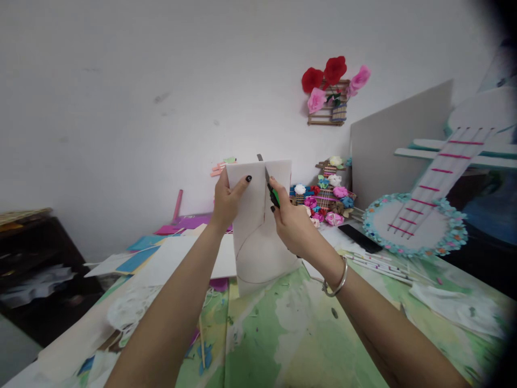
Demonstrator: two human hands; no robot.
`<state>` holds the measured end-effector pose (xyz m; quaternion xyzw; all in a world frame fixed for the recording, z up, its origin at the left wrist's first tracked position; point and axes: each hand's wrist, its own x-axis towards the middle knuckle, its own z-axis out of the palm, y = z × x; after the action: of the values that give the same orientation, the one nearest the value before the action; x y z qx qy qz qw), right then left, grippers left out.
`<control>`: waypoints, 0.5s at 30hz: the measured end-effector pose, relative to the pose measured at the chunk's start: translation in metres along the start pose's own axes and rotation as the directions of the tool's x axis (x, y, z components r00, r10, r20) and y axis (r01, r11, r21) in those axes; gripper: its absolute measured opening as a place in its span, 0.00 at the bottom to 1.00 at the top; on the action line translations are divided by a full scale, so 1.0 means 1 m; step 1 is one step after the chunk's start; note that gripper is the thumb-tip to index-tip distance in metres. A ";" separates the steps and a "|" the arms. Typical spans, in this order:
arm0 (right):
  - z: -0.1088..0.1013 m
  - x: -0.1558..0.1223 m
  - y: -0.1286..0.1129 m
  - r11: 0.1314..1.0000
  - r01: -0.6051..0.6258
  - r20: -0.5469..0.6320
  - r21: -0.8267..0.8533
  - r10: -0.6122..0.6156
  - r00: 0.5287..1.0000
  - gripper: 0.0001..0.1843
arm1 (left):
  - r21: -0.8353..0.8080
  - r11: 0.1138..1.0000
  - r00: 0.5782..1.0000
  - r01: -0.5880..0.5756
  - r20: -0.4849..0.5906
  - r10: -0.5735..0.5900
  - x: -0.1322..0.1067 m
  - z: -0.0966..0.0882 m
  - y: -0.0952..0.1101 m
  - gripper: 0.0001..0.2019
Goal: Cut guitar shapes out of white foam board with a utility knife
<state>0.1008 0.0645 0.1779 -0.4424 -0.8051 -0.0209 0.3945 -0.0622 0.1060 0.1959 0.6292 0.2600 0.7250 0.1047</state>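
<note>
A white sheet of foam board (252, 242) stands upright over the table, with a drawn line curving across its lower part and a straight line running down from its top edge. My left hand (228, 196) grips the board at its upper left, thumb on the near face. Scissors (274, 196) with a black and green handle are held in my right hand (293, 218). One blade shows in front of the board near the straight line, and another tip pokes up behind the top edge. Part of the handle is hidden by my fingers.
Right of the board are handmade paper flowers (319, 202), a black phone (359, 238), thin sticks (379, 265) and a banjo-shaped craft (420, 215). Coloured paper (139, 258) lies at the left. A green patterned cloth (291, 334) covers the table; a dark shelf (44, 269) stands far left.
</note>
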 end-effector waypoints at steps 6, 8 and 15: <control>0.005 -0.003 0.002 0.999 0.042 -0.014 0.029 -0.042 0.999 0.31 | -0.009 1.000 1.000 0.004 0.007 -0.004 0.000 0.000 -0.001 0.12; 0.007 -0.004 0.003 0.998 0.045 -0.013 0.036 -0.045 0.999 0.31 | -0.008 1.000 1.000 0.002 0.012 -0.002 0.000 0.000 -0.002 0.12; 0.011 -0.007 0.004 0.997 0.033 -0.004 0.071 -0.033 0.999 0.31 | 0.021 0.999 1.000 -0.027 0.011 0.027 0.000 -0.001 0.000 0.12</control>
<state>0.0992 0.0663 0.1638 -0.4146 -0.8120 0.0007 0.4108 -0.0633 0.1064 0.1960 0.6376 0.2587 0.7201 0.0894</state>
